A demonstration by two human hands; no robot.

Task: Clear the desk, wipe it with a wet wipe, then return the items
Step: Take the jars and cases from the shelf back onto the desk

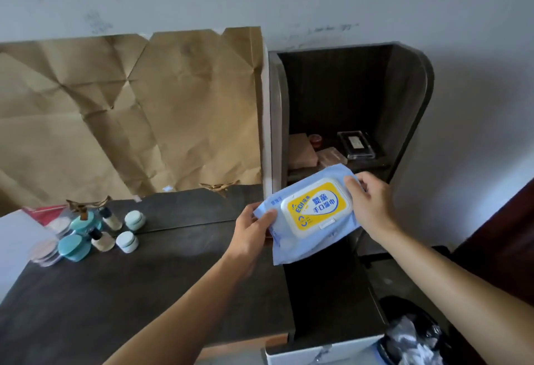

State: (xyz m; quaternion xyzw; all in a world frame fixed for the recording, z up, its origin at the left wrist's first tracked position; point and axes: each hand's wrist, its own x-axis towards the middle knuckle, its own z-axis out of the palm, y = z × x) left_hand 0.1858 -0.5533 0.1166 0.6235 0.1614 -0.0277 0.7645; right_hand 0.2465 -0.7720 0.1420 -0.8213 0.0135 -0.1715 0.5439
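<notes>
A light blue pack of wet wipes (pixel 310 220) with a yellow label and a white flip lid hangs in the air over the desk's right end. My left hand (pixel 251 234) grips its left end, thumb on top. My right hand (pixel 370 205) grips its upper right corner beside the lid, which is closed. At the far left of the dark desk (pixel 144 292) stand small cosmetics: a teal jar (pixel 74 247), a small bottle with a black cap (pixel 101 239), a pale green jar (pixel 127 241) and a clear round case (pixel 46 252).
A mirror (pixel 130 119) behind the desk is covered with creased brown paper and reflects the jars. To the right, a dark shelf unit (pixel 346 104) holds small boxes. A bin lined with a black bag (pixel 413 335) stands at the lower right.
</notes>
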